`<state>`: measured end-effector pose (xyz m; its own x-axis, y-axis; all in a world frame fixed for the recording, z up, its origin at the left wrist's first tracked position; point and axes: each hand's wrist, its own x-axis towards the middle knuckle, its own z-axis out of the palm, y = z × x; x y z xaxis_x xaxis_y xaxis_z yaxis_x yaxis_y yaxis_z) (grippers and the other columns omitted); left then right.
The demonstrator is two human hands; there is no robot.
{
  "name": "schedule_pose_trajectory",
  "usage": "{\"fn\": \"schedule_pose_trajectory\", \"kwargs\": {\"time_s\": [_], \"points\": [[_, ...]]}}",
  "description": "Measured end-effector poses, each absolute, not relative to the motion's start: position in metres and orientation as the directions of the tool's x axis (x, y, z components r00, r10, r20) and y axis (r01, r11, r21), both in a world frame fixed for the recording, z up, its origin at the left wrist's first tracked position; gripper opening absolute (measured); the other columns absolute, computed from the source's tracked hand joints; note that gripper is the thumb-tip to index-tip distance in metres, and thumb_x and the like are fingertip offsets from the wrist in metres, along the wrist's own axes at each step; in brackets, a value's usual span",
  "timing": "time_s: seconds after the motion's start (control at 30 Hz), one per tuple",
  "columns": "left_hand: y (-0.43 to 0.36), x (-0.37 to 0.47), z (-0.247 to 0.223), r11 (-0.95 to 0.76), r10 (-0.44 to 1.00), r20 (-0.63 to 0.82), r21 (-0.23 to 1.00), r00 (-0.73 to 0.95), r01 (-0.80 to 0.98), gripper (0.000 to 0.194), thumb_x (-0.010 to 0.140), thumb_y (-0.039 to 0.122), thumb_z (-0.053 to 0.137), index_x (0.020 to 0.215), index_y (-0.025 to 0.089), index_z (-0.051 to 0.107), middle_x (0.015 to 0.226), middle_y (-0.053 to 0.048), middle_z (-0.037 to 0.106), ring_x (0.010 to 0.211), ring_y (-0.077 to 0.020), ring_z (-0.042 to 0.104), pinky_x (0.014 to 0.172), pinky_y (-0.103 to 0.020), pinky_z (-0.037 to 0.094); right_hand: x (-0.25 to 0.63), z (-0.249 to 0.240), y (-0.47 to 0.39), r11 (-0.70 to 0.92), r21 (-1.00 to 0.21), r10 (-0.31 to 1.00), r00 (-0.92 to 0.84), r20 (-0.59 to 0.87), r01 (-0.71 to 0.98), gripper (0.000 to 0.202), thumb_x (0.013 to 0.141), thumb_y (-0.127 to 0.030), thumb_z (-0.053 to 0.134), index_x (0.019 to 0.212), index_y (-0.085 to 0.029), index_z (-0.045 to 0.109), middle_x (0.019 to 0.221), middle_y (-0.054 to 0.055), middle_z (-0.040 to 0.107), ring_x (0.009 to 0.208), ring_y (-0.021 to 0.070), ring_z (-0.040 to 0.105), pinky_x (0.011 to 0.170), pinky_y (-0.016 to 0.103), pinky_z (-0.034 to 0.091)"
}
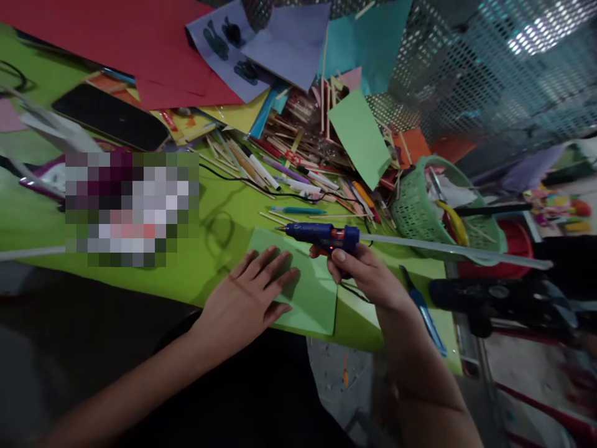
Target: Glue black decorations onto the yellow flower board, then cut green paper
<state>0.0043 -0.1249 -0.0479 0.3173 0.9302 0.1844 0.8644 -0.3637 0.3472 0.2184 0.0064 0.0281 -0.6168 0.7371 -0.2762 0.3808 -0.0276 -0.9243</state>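
My right hand is wrapped round the handle of a blue hot glue gun. Its nozzle points left, and a long pale glue stick sticks out of its back end. A small red light glows on the gun's body. Below and left of the nozzle, my left hand lies flat with its fingers spread, on the left part of a light green sheet of paper. The sheet rests near the table's front edge.
Pens and thin wooden sticks lie heaped behind the gun, with a black cord running past. A green basket stands at the right, near a blue cutter knife. Coloured paper and a dark phone lie farther back.
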Motion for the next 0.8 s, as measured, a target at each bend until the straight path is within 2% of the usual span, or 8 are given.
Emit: {"fn": "schedule_pose_trajectory", "kwargs": {"time_s": [0.23, 0.8], "points": [[-0.126, 0.003, -0.051, -0.382, 0.919, 0.253, 0.392, 0.301, 0.837, 0.055, 0.099, 0.053, 0.056, 0.146, 0.025, 0.055, 0.161, -0.004, 0.046, 0.150, -0.0284, 0.040, 0.122, -0.048, 0.036, 0.199, 0.021, 0.011, 0.027, -0.873, 0.716, -0.619, -0.323, 0.487, 0.054, 0.089, -0.071, 0.060, 0.093, -0.018, 0.069, 0.064, 0.000, 0.058, 0.057, 0.0129, 0.047, 0.059, 0.030, 0.042], [-0.128, 0.003, -0.053, -0.383, 0.920, 0.263, 0.447, 0.291, 0.808, 0.054, 0.100, 0.049, 0.054, 0.147, 0.022, 0.053, 0.162, -0.007, 0.045, 0.151, -0.0295, 0.038, 0.123, -0.050, 0.034, 0.185, 0.019, 0.012, 0.098, -0.789, 0.722, -0.589, -0.364, 0.607, 0.057, 0.088, -0.076, 0.055, 0.072, -0.021, 0.061, 0.060, 0.001, 0.055, 0.057, 0.0155, 0.050, 0.056, 0.031, 0.041]]}}
